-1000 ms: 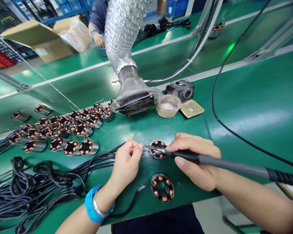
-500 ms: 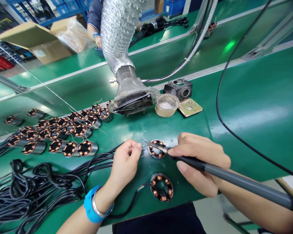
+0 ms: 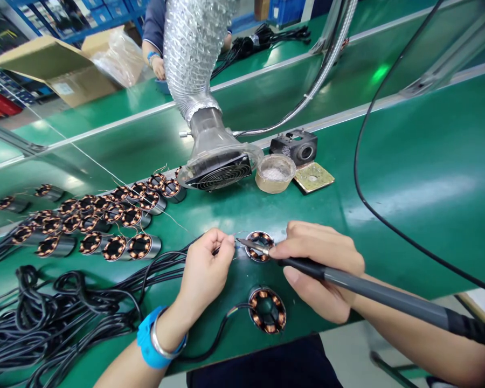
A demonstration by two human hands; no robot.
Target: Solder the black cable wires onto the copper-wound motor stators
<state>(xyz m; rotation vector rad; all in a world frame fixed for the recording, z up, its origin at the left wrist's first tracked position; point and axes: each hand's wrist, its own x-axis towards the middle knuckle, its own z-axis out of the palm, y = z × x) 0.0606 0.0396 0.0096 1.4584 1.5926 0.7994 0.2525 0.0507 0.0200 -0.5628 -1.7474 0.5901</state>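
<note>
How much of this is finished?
One ring looks done: a cable runs into it. The right hand holds an iron over another ring, while the left hand pinches something thin beside it. The coils in rows seem left: I see no cables entering the front ones.

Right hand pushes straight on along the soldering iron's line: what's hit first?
Likely the left hand, at its pinched fingertips, just past the tip of the soldering iron. Depth is unclear from one view; the tip might pass over them.

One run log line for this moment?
right hand: holds soldering iron, shaft crossing upper coil ring | left hand: fingertips pinched beside iron's tip | lower coil ring: on bench, black cable attached
</note>
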